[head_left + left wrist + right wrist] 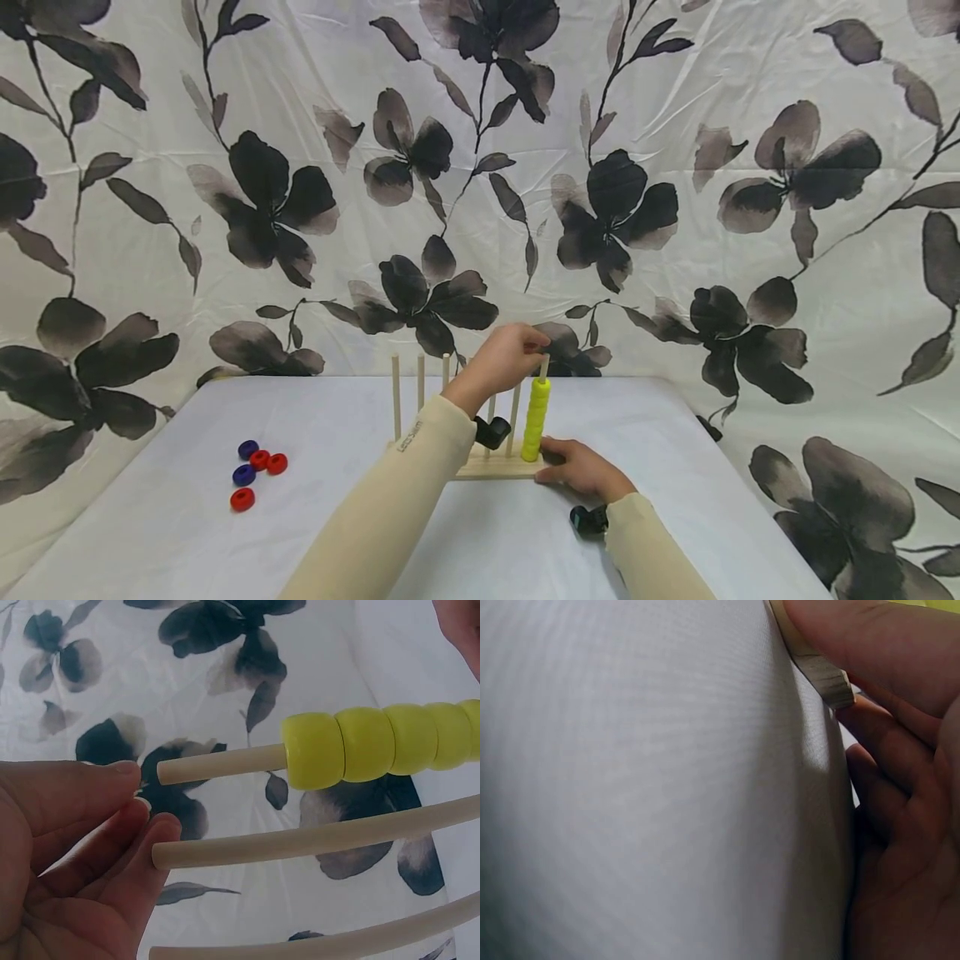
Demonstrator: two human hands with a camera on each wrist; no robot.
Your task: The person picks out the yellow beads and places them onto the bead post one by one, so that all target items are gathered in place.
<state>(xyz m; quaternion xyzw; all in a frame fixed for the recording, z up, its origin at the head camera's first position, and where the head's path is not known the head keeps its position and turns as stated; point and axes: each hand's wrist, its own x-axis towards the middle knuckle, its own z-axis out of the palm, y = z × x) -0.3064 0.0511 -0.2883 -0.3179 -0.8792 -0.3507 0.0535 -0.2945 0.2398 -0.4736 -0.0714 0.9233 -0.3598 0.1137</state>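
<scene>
A wooden peg rack (495,472) stands on the table with a row of upright pegs. Its rightmost peg carries a stack of yellow beads (536,421), with the bare tip of that peg (225,763) showing above them. My left hand (506,358) is beside the tip, thumb and fingers close together; no bead shows between them. One fingertip lies by the top of the neighbouring peg (300,836). Down at the rack's right end, my right hand (588,471) grips the base (829,679) between thumb and fingers. My left forearm hides part of the rack.
Red beads (242,499) and blue beads (243,475) lie loose on the left of the white-covered table (315,417). A floral cloth (480,167) hangs behind the table. Dark wrist cameras (588,521) are worn on both wrists.
</scene>
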